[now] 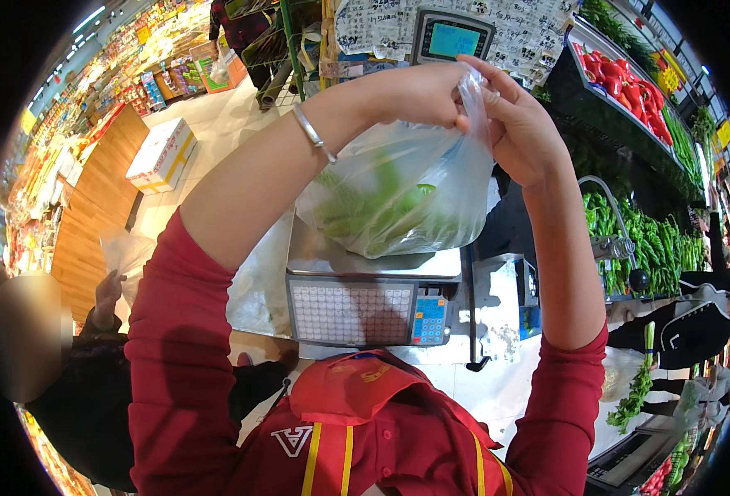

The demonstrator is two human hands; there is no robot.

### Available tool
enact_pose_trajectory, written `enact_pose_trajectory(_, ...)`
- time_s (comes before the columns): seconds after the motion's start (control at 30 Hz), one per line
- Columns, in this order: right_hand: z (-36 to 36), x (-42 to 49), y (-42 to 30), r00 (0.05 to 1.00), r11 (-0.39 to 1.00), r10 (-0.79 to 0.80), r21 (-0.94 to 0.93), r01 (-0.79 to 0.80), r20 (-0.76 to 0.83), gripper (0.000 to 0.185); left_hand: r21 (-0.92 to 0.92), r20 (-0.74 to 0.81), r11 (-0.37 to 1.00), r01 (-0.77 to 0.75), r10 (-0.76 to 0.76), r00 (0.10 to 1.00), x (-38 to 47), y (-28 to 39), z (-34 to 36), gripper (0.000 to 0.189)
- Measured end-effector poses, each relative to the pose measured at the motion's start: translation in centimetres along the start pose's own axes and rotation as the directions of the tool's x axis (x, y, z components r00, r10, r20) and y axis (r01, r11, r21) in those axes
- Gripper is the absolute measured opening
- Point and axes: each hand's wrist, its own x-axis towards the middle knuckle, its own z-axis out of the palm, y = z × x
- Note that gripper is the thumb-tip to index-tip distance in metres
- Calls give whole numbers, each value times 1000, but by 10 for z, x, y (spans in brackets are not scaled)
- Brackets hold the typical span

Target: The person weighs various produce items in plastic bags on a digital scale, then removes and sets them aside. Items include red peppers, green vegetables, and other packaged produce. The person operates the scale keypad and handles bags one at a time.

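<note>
Both of my hands hold the gathered neck of a clear plastic bag (396, 198) with green vegetables inside. The bag's bottom rests on or just over the steel pan of a label-printing scale (352, 310); which of the two is unclear. My left hand (433, 96), below a silver bangle (309, 130) on the forearm, grips the neck from the left. From the right, the fingers of my right hand (516, 121) close round the twisted plastic, thumb towards the left hand. Behind them stands the scale's lit display (454, 40), in front of sheets with handwriting.
Red peppers (628, 93) fill a raised crate at the right, above green peppers (643, 248). A metal arm with a black knob (637, 279) juts in there. A person (80, 397) with a plastic bag is close at the left. A white carton (161, 155) sits on the floor.
</note>
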Motion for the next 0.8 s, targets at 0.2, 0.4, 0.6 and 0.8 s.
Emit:
enact_pose_trajectory(0.2, 7, -16, -11, 967, 827, -248, -533, 178, -62, 44, -703, -34, 693, 161, -259, 965, -26, 22, 18, 25)
enact_pose_trajectory(0.4, 7, -34, -17, 777, 328, -546, -773, 543, 314, 59, -586, 27, 753, 300, -352, 936, -20, 69, 24, 20)
enact_pose_trajectory(0.6, -52, -67, -23, 882, 878, -390, -181, 443, 266, 84, 118, 403, 983, -141, 82, 912, -16, 127, -4, 17)
enact_pose_trajectory(0.8, -49, -104, 53, 948, 996, -71, 71, 52, 310, 105, 140, 543, 962, -235, 124, 831, 53, 128, 46, 23)
